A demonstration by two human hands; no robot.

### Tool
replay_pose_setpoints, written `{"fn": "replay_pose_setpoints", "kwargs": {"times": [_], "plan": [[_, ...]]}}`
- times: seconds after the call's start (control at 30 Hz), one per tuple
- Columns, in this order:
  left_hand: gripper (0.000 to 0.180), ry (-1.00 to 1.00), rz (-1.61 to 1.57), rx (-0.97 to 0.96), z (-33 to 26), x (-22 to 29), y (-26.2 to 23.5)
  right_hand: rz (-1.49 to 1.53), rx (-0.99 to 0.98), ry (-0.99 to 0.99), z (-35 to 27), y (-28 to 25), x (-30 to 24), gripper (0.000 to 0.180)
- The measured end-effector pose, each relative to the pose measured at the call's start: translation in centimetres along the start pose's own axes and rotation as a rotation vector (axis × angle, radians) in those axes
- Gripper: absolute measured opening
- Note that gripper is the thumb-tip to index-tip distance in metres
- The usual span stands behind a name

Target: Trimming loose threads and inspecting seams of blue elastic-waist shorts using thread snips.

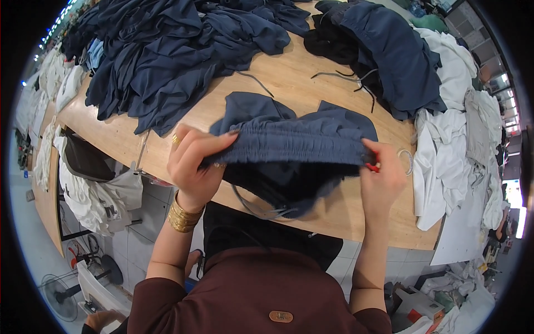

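Note:
A pair of navy elastic-waist shorts (pixel 295 146) is stretched between my two hands over the wooden table. Its gathered waistband runs level, and the dark waist opening faces me. My left hand (pixel 196 158) is closed on the band's left end, thumb along the top. At the right end my right hand (pixel 382 170) pinches the band; a small red thing (pixel 374 161) shows among its fingers, too covered to name. A grey drawcord (pixel 250 209) hangs from the front of the waist. The lower front edge is slightly blurred.
A large heap of navy garments (pixel 167 61) covers the table's far left. More navy garments (pixel 389 55) with loose cords lie at the far right, beside white cloth (pixel 442 161). The wooden table (pixel 384 231) ends close in front of me. A fan (pixel 60 298) stands lower left.

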State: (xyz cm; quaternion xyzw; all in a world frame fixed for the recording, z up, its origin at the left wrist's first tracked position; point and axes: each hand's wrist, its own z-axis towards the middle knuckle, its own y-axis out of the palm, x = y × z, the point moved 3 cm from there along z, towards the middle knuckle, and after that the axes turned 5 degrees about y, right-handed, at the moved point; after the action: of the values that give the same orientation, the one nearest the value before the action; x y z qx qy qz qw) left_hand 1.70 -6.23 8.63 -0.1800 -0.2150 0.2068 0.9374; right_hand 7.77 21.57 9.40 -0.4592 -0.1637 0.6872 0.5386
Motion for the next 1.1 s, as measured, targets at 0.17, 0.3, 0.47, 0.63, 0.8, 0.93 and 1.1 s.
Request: {"fn": "replay_pose_setpoints", "kwargs": {"times": [0.17,0.3,0.47,0.63,0.8,0.93,1.1], "plan": [[0.025,0.003,0.032,0.085,-2.5,-0.4,-0.1,0.262,0.173,0.14,-1.5,-0.5,2.2,0.035],[0.023,-0.047,0.04,0.14,-3.6,-0.6,0.0,0.249,0.2,0.131,-2.1,-0.1,2.1,0.028],[0.025,-0.055,0.042,0.166,-3.8,-0.7,0.4,0.254,0.282,0.132,-2.6,-0.2,2.4,0.029],[0.027,-0.118,-0.022,0.213,-4.3,-1.0,0.6,0.278,0.298,0.092,-3.1,-0.2,2.5,0.032],[0.028,-0.112,-0.03,0.226,-4.4,-1.0,0.8,0.279,0.313,0.037,-3.2,-0.5,2.4,0.033],[0.028,-0.104,-0.053,0.246,-4.5,-1.0,0.9,0.258,0.321,-0.008,-3.3,-0.7,2.1,0.033],[0.028,-0.104,-0.056,0.256,-4.4,-0.9,0.9,0.284,0.333,-0.039,-3.4,-0.8,2.3,0.033]]}}
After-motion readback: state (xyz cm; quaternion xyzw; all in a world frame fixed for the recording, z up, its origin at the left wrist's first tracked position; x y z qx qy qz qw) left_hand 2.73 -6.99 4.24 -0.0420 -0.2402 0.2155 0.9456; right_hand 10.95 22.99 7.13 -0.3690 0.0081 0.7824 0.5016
